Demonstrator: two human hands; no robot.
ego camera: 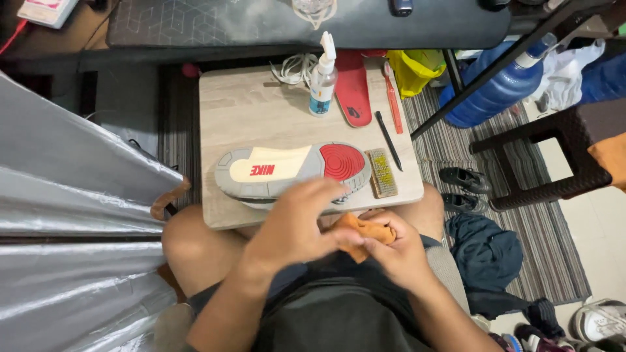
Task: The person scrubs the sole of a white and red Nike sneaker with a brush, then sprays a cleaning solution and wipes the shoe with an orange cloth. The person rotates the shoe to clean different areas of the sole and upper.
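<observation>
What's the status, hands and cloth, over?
Left hand and right hand both gripping orange cloth over lap. Sneaker sole-up on small table, untouched. Nothing between.

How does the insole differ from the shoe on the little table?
The shoe lies sole-up near the hands, crosswise; the insole lies flat at the far edge, pointing away. The shoe's sole is grey, cream and red, and bulky; the insole is thin and nearly all red. Both rest on the table, untouched.

Domestic room, used as an improvised shoe-care station; a small wooden surface (248, 111) sits over the seated person's knees; a striped floor mat (554, 261) lies at right; a large blue water jug (495, 91), loose shoes (464, 179) and heaped clothing (486, 254) occupy the right of the frame.
</observation>
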